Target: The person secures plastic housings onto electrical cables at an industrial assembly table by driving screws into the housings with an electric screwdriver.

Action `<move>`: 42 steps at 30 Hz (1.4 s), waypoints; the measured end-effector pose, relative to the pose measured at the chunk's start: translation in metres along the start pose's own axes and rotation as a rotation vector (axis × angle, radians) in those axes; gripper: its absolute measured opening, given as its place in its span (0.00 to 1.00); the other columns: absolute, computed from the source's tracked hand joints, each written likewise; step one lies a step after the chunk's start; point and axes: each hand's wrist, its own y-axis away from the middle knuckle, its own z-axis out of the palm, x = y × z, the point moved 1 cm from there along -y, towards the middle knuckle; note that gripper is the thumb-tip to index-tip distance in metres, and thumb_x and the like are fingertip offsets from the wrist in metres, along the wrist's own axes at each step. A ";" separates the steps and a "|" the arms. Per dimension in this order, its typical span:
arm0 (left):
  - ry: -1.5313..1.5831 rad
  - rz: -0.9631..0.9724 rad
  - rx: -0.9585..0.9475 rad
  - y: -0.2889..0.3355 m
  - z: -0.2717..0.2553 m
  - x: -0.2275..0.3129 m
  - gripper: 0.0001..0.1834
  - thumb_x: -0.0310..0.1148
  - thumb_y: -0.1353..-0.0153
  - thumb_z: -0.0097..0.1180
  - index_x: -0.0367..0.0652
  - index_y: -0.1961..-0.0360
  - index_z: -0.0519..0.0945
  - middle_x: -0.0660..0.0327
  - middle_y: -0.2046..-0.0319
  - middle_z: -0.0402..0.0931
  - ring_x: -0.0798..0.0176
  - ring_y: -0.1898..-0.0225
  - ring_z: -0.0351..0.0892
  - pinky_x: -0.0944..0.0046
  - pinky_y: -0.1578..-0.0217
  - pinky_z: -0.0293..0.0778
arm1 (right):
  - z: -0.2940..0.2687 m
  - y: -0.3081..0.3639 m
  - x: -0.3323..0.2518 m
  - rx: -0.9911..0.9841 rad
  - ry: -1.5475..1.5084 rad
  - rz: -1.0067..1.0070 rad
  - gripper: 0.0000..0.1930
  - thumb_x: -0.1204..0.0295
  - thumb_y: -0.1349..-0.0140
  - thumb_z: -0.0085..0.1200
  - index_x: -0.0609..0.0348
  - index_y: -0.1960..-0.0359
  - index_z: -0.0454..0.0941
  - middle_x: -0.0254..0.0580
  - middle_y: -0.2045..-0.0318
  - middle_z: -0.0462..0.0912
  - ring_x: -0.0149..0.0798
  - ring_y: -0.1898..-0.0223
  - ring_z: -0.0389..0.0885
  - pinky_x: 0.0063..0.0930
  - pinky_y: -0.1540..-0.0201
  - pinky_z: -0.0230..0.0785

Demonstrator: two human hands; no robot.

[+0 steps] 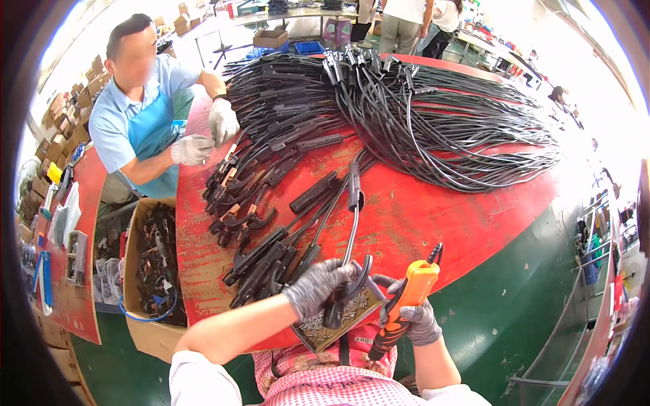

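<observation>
My left hand (319,287), in a grey glove, is closed round a black welding electrode holder (357,279) with a curved lever. From it a cable (352,233) runs up through a loose black handle sleeve (355,186). In my right hand (418,323), also gloved, is an orange and black electric screwdriver (414,287), slanting with its orange end up; its bit does not show. Below the electrode holder sits a tray of small screws (318,331), partly covered by my left hand. More black electrode holders (261,271) lie just left of my left hand.
Bundled black cables (433,135) spread over the far side of the red table (420,223). Across at the left, a co-worker (145,115) in white gloves handles parts. A cardboard box (152,331) of black parts stands at the table's left edge.
</observation>
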 end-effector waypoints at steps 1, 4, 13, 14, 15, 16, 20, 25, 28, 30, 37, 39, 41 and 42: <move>0.174 0.024 -0.024 -0.004 0.003 -0.013 0.08 0.36 0.41 0.49 0.44 0.65 0.71 0.65 0.77 0.71 0.69 0.79 0.72 0.69 0.80 0.71 | 0.002 -0.003 -0.001 -0.039 -0.048 0.031 0.25 0.70 0.61 0.61 0.63 0.59 0.67 0.52 0.69 0.77 0.44 0.75 0.79 0.35 0.71 0.74; 0.178 0.022 -0.039 -0.018 0.007 -0.023 0.08 0.35 0.41 0.48 0.44 0.63 0.71 0.65 0.74 0.72 0.71 0.76 0.73 0.70 0.75 0.72 | 0.012 -0.013 0.000 -0.072 -0.125 0.078 0.24 0.69 0.60 0.59 0.63 0.59 0.66 0.49 0.74 0.76 0.45 0.74 0.78 0.35 0.71 0.73; 0.533 0.018 -0.217 -0.136 -0.090 -0.001 0.28 0.58 0.46 0.44 0.39 0.74 0.76 0.52 0.73 0.77 0.50 0.70 0.76 0.51 0.59 0.71 | 0.025 -0.018 -0.015 -0.288 -0.095 0.022 0.18 0.67 0.51 0.54 0.65 0.59 0.72 0.40 0.67 0.77 0.30 0.65 0.75 0.22 0.61 0.67; 0.659 -0.011 -0.250 -0.166 -0.101 0.007 0.29 0.59 0.46 0.44 0.40 0.75 0.77 0.52 0.74 0.77 0.50 0.71 0.76 0.51 0.61 0.72 | 0.019 -0.026 -0.002 -0.285 -0.142 -0.024 0.17 0.67 0.51 0.55 0.64 0.61 0.73 0.38 0.69 0.77 0.29 0.67 0.75 0.21 0.63 0.68; 0.586 0.027 -0.130 -0.180 -0.075 0.017 0.29 0.60 0.47 0.44 0.41 0.76 0.77 0.54 0.75 0.77 0.51 0.72 0.76 0.51 0.62 0.73 | 0.015 -0.029 0.001 -0.302 -0.154 -0.129 0.16 0.66 0.52 0.56 0.63 0.63 0.74 0.36 0.69 0.76 0.30 0.68 0.75 0.21 0.63 0.68; 0.519 0.091 0.011 -0.182 -0.060 0.027 0.29 0.60 0.47 0.44 0.42 0.76 0.78 0.55 0.76 0.78 0.52 0.73 0.77 0.52 0.64 0.74 | 0.015 -0.027 0.001 -0.254 -0.147 -0.144 0.19 0.63 0.52 0.57 0.63 0.62 0.71 0.39 0.69 0.76 0.32 0.67 0.75 0.24 0.61 0.67; 0.459 0.166 -0.232 -0.209 -0.041 0.040 0.23 0.54 0.46 0.48 0.43 0.71 0.78 0.62 0.77 0.78 0.63 0.78 0.77 0.63 0.77 0.75 | 0.012 -0.022 0.000 -0.273 -0.179 -0.127 0.16 0.66 0.53 0.58 0.62 0.64 0.73 0.37 0.70 0.76 0.30 0.68 0.76 0.22 0.62 0.68; 0.468 0.089 -0.286 -0.196 -0.042 0.045 0.15 0.44 0.50 0.54 0.43 0.73 0.78 0.61 0.81 0.77 0.64 0.84 0.74 0.66 0.82 0.73 | 0.010 -0.031 0.010 -0.351 -0.178 -0.049 0.15 0.66 0.52 0.56 0.61 0.65 0.71 0.38 0.72 0.76 0.32 0.67 0.75 0.24 0.60 0.66; 0.352 0.206 -0.240 -0.177 -0.030 0.044 0.15 0.44 0.52 0.55 0.42 0.75 0.77 0.57 0.82 0.75 0.62 0.85 0.72 0.67 0.81 0.73 | 0.026 -0.034 0.005 -0.280 -0.129 -0.125 0.15 0.66 0.52 0.56 0.61 0.65 0.72 0.38 0.71 0.76 0.31 0.67 0.74 0.24 0.60 0.67; 0.314 0.211 -0.230 -0.154 -0.017 0.033 0.14 0.43 0.52 0.53 0.41 0.77 0.76 0.55 0.82 0.74 0.61 0.83 0.73 0.68 0.80 0.73 | 0.024 -0.034 0.006 -0.233 -0.141 -0.143 0.17 0.65 0.52 0.57 0.61 0.64 0.72 0.38 0.70 0.76 0.31 0.67 0.75 0.23 0.61 0.67; 0.370 0.011 -0.413 -0.075 -0.024 -0.021 0.20 0.48 0.49 0.45 0.40 0.68 0.75 0.59 0.77 0.76 0.63 0.79 0.75 0.67 0.80 0.71 | 0.025 -0.047 0.023 -0.072 -0.306 -0.118 0.19 0.60 0.54 0.57 0.58 0.64 0.70 0.37 0.79 0.74 0.30 0.83 0.73 0.21 0.80 0.68; 0.502 0.127 -0.296 -0.029 -0.006 -0.040 0.21 0.45 0.47 0.46 0.44 0.56 0.73 0.58 0.69 0.77 0.64 0.73 0.77 0.66 0.75 0.73 | 0.022 -0.048 0.025 -0.038 -0.286 -0.049 0.19 0.60 0.54 0.57 0.58 0.64 0.70 0.37 0.79 0.74 0.31 0.83 0.73 0.22 0.80 0.68; 0.506 -0.049 -0.030 0.000 0.005 -0.019 0.23 0.40 0.48 0.49 0.39 0.52 0.67 0.59 0.79 0.73 0.63 0.85 0.68 0.67 0.85 0.62 | 0.023 -0.040 0.025 -0.130 -0.282 0.083 0.20 0.62 0.52 0.56 0.60 0.60 0.69 0.37 0.77 0.75 0.30 0.79 0.74 0.24 0.75 0.70; 0.493 -0.037 0.020 0.011 0.012 -0.017 0.19 0.39 0.48 0.49 0.37 0.58 0.71 0.62 0.81 0.71 0.68 0.87 0.64 0.71 0.86 0.59 | 0.021 -0.038 0.028 -0.109 -0.281 0.085 0.20 0.62 0.52 0.56 0.60 0.60 0.69 0.37 0.77 0.75 0.30 0.79 0.74 0.24 0.75 0.70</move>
